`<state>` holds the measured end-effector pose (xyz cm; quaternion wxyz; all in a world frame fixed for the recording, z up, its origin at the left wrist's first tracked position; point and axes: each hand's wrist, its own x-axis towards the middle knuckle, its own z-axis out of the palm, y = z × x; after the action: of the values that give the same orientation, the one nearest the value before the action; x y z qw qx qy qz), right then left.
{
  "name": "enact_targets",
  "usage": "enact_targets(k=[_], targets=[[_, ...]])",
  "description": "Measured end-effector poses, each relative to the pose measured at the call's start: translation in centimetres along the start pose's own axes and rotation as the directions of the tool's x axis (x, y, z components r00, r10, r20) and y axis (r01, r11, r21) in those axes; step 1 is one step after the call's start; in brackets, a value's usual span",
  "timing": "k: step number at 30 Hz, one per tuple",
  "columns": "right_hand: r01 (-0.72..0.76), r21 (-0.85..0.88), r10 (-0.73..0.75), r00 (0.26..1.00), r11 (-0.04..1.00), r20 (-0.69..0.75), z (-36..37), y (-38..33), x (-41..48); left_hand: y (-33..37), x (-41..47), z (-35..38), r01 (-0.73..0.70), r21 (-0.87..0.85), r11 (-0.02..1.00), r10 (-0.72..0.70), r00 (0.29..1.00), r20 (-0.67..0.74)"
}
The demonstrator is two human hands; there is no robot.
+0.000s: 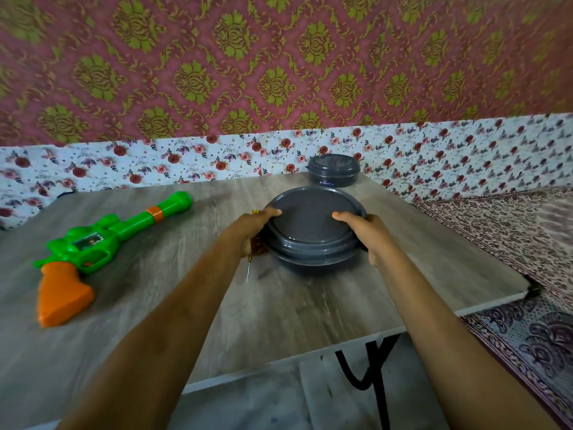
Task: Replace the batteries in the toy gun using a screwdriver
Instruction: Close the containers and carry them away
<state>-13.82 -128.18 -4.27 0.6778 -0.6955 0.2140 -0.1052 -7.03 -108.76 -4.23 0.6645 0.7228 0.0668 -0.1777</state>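
The left hand [259, 226] and right hand [364, 235] grip the lidded container [313, 234] by its sides, thumbs on top. The toy gun [102, 243] lies on the tabletop [310, 308], well left of the left hand, the nearer 1, muzzle pointing far-right.

toy gun [102, 243] 1 | grey lidded containers [314, 231] [334, 170] 2 | screwdriver [249, 265] 1 | table [173, 311] 1

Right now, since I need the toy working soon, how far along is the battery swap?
Barely begun. Nothing looks done: the toy gun lies untouched on the table. In hand: the left hand and right hand grip a grey lidded container. Left: all the screwdriver work and the battery swap.
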Motion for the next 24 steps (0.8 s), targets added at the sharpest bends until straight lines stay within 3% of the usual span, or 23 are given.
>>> enact_targets(k=[8,15,24], targets=[[0.09,-0.032,-0.088,0.994,0.995,0.065,8.0,-1.9,6.2,1.1,5.3,-6.7,0.012,-0.077,0.997,-0.012,1.0,-0.003],[0.045,0.015,-0.047,0.98,0.999,0.191,13.6,-2.1,12.9,2.8,11.2,-10.3,0.025,-0.147,0.989,-0.03,0.999,-0.031],[-0.063,0.034,0.059,0.991,0.997,0.121,13.9,-6.8,11.5,6.7,9.1,-10.7,0.123,-0.292,0.949,-0.154,0.985,-0.083]])
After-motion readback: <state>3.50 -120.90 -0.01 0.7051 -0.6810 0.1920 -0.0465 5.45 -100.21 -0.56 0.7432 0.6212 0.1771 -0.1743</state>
